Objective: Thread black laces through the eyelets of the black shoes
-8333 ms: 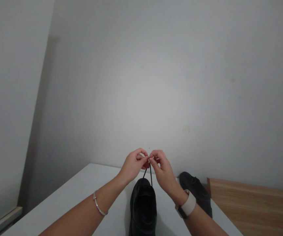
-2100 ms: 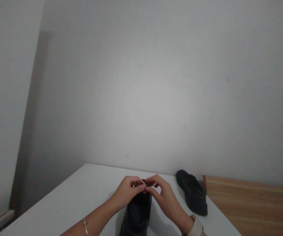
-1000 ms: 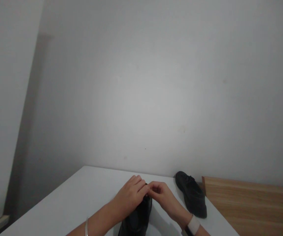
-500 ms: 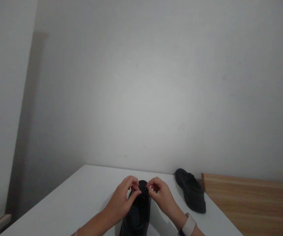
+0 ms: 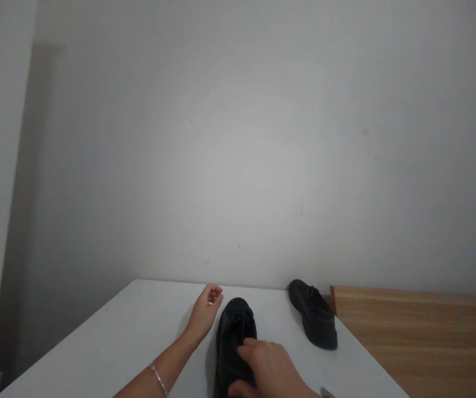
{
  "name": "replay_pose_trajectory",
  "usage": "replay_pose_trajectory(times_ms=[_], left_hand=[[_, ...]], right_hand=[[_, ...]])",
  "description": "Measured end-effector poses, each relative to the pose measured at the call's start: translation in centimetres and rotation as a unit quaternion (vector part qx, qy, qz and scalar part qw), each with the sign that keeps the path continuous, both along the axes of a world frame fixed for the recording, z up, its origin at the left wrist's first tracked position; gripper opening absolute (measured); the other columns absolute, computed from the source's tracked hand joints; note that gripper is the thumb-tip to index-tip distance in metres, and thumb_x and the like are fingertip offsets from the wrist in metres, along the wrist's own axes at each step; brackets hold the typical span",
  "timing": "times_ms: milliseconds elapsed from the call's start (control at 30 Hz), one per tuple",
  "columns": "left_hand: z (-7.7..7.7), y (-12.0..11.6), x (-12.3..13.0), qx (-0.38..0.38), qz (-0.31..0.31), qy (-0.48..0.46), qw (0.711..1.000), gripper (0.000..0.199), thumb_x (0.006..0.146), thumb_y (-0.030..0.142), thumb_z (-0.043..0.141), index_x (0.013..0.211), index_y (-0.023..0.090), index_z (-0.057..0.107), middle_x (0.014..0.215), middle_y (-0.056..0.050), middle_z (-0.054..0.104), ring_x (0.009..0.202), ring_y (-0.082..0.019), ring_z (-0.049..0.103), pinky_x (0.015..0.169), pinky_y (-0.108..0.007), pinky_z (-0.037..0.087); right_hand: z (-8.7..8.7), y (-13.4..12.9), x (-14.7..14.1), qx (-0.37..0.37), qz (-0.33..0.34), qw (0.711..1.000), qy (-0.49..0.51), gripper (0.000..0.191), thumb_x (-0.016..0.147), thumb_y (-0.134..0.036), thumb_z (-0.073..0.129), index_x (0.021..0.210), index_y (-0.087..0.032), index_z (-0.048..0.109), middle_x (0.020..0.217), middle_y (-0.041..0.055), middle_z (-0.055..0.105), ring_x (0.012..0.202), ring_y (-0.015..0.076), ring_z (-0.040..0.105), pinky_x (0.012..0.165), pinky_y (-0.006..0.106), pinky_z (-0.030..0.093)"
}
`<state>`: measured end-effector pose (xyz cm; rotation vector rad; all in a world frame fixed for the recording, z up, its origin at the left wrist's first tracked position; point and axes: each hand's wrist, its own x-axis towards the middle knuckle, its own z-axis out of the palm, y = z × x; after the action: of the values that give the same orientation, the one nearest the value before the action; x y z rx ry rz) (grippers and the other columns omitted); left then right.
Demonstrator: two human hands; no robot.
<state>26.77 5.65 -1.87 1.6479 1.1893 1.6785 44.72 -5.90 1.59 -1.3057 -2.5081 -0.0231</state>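
Observation:
A black lace-up shoe (image 5: 232,342) stands on the white table (image 5: 109,331) in front of me, its toe pointing away. A lace bow (image 5: 240,318) lies across its front. My left hand (image 5: 208,305) is just left of the toe, apart from the shoe, fingers loosely curled and nothing in them. Over the right side of the shoe's opening hangs my right hand (image 5: 269,365), a little blurred, its thumb and fingers spread apart. Whether it touches the shoe I cannot tell. It hides part of the shoe's rear right side.
A second black shoe (image 5: 315,315) rests at the table's right edge near the wall. Beyond that edge is a wood-grain panel (image 5: 420,337). A pale wall (image 5: 238,166) borders the table's far side.
Both hands have let go of the laces at the shoe's front. The left hand moved away to the left; the right came back toward me over the shoe's opening. The bow now shows.

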Motion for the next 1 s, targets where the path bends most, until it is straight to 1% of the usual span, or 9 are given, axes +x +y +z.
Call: replay_pose_trajectory(times_ms=[100, 200, 267, 400, 567, 700, 800, 900, 1000], left_hand=[[-0.6, 0.7, 0.3, -0.013, -0.007, 0.012, 1.000, 0.021, 0.071, 0.036, 0.056, 0.081, 0.017, 0.056, 0.075, -0.003, 0.060, 0.074, -0.020, 0.057, 0.071, -0.032, 0.044], [-1.1, 0.9, 0.4, -0.033, -0.015, 0.017, 0.999, 0.016, 0.070, 0.032, 0.054, 0.078, 0.018, 0.056, 0.070, -0.001, 0.060, 0.071, -0.019, 0.058, 0.068, -0.031, 0.043], [-1.2, 0.8, 0.7, -0.042, -0.021, 0.016, 0.999, 0.014, 0.069, 0.029, 0.053, 0.078, 0.019, 0.055, 0.068, -0.001, 0.061, 0.070, -0.019, 0.058, 0.068, -0.031, 0.042], [-0.5, 0.3, 1.5, -0.045, -0.049, 0.037, 0.997, 0.012, 0.069, 0.025, 0.052, 0.077, 0.018, 0.058, 0.068, -0.001, 0.062, 0.070, -0.018, 0.058, 0.067, -0.029, 0.041], [-0.3, 0.3, 2.1, -0.035, -0.083, 0.057, 0.994, 0.010, 0.070, 0.024, 0.055, 0.076, 0.018, 0.060, 0.069, -0.001, 0.062, 0.068, -0.017, 0.056, 0.065, -0.028, 0.039], [-1.1, 0.4, 1.8, -0.030, -0.109, 0.056, 0.992, 0.012, 0.071, 0.025, 0.055, 0.077, 0.017, 0.060, 0.069, -0.001, 0.062, 0.067, -0.016, 0.054, 0.063, -0.026, 0.037], [-1.5, -0.1, 1.3, -0.027, -0.113, 0.079, 0.990, 0.011, 0.071, 0.023, 0.054, 0.077, 0.017, 0.060, 0.069, 0.000, 0.061, 0.067, -0.016, 0.053, 0.065, -0.026, 0.037], [-1.5, -0.7, 0.9, -0.033, -0.116, 0.107, 0.987, 0.010, 0.072, 0.022, 0.053, 0.076, 0.017, 0.060, 0.068, 0.000, 0.060, 0.067, -0.016, 0.053, 0.065, -0.026, 0.037], [-1.3, -1.1, 0.7, -0.036, -0.118, 0.116, 0.986, 0.009, 0.074, 0.022, 0.052, 0.077, 0.018, 0.060, 0.069, 0.000, 0.061, 0.068, -0.016, 0.053, 0.065, -0.026, 0.037]], right_hand=[[0.1, 1.2, 4.0, 0.010, -0.028, 0.996, 0.084, 0.027, 0.064, -0.014, 0.072, 0.091, -0.018, 0.070, 0.102, 0.0133, 0.069, 0.090, 0.0289, 0.067, 0.078, 0.035, 0.050], [-1.1, 3.9, 8.0, 0.029, -0.080, 0.987, 0.137, 0.039, 0.063, -0.006, 0.065, 0.101, -0.016, 0.068, 0.121, 0.0174, 0.061, 0.111, 0.0313, 0.059, 0.094, 0.041, 0.044], [-1.7, 5.7, 10.1, 0.037, -0.099, 0.982, 0.156, 0.040, 0.066, -0.006, 0.062, 0.105, -0.014, 0.066, 0.124, 0.0172, 0.059, 0.115, 0.0303, 0.056, 0.100, 0.042, 0.040], [-1.8, 8.0, 12.7, 0.043, -0.124, 0.981, 0.145, 0.032, 0.069, -0.006, 0.056, 0.099, -0.014, 0.066, 0.118, 0.0146, 0.061, 0.114, 0.0276, 0.056, 0.101, 0.039, 0.040], [-2.4, 8.8, 13.1, 0.060, -0.199, 0.973, 0.102, 0.040, 0.071, -0.007, 0.056, 0.111, -0.008, 0.062, 0.126, 0.0209, 0.057, 0.123, 0.0314, 0.050, 0.106, 0.042, 0.036], [-3.4, 9.2, 11.8, 0.093, -0.201, 0.972, 0.077, 0.037, 0.075, -0.008, 0.052, 0.111, -0.007, 0.061, 0.120, 0.0211, 0.060, 0.117, 0.0312, 0.055, 0.102, 0.039, 0.039], [-3.9, 9.6, 11.5, 0.097, -0.203, 0.972, 0.069, 0.037, 0.077, -0.009, 0.050, 0.113, -0.005, 0.059, 0.125, 0.0221, 0.057, 0.117, 0.0309, 0.055, 0.100, 0.037, 0.041], [-3.8, 9.8, 12.2, 0.087, -0.217, 0.970, 0.071, 0.042, 0.077, -0.008, 0.050, 0.118, -0.005, 0.057, 0.130, 0.0223, 0.052, 0.121, 0.0315, 0.051, 0.103, 0.039, 0.037], [-3.2, 9.9, 13.4, 0.060, -0.222, 0.971, 0.066, 0.039, 0.076, -0.008, 0.050, 0.113, -0.008, 0.060, 0.126, 0.0214, 0.054, 0.119, 0.0318, 0.052, 0.100, 0.040, 0.039]])
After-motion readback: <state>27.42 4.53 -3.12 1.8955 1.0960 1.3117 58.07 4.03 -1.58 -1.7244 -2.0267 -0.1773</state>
